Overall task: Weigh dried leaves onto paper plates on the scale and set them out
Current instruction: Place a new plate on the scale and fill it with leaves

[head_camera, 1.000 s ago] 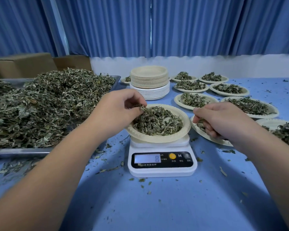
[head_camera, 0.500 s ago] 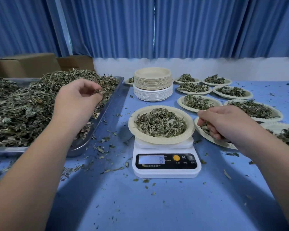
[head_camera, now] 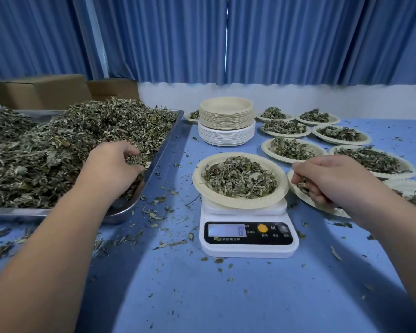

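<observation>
A white digital scale (head_camera: 249, 239) stands mid-table and carries a paper plate (head_camera: 240, 203) filled with dried leaves (head_camera: 239, 180). To its left a metal tray (head_camera: 154, 164) holds a big heap of dried leaves (head_camera: 58, 150). My left hand (head_camera: 113, 168) lies on that heap near the tray's right edge, its fingers curled into the leaves. My right hand (head_camera: 329, 179) hovers just right of the scale plate, over another plate (head_camera: 322, 204), with its fingers curled round a pinch of leaves. A stack of unused plates (head_camera: 226, 116) stands behind the scale.
Several filled plates (head_camera: 291, 147) lie in rows at the back right of the blue table (head_camera: 226, 296). Loose leaf scraps litter the table around the scale and tray. Cardboard boxes (head_camera: 41, 92) stand behind the tray, blue curtains behind everything.
My left hand left the scale plate, swung left to the tray and sank its fingers into the leaf heap. My right hand stayed beside the scale plate.
</observation>
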The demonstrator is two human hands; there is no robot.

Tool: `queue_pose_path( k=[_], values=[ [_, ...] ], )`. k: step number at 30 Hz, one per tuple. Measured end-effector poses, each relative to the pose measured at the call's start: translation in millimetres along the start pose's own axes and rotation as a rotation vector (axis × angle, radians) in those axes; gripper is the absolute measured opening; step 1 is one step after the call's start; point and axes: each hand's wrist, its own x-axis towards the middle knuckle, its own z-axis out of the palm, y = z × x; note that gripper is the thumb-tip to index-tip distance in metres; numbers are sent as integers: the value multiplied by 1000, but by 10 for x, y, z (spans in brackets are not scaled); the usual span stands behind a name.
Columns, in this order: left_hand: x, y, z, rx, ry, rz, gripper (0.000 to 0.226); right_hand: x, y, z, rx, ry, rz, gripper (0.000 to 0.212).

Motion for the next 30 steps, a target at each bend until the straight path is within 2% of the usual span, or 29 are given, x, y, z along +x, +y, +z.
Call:
queue_pose_path(
  k=[3, 6, 9, 14, 19, 24, 30],
  values=[
    [-16, 13, 20, 11, -33, 2, 20, 3, 7, -1, -5, -2, -11, 34],
    [-71, 132, 61, -12, 1, 68, 9, 12, 24, 2, -39, -4, -33, 33],
    [-179, 356, 130, -101, 79, 221, 12, 25, 37, 3, -64, 6, -54, 34],
    [-395, 655, 274, -308, 100, 309, 14, 45, 62, 19, -102, 29, -81, 34],
    [-464, 724, 392, -405, 52, 308, 12, 44, 57, 23, -116, 59, -72, 33],
    [-487, 728, 399, -454, 64, 320, 13, 32, 61, 18, -249, 110, -119, 29],
    [-475, 707, 404, -543, 95, 220, 16, 30, 64, 22, -318, 141, -132, 29]
  ],
)
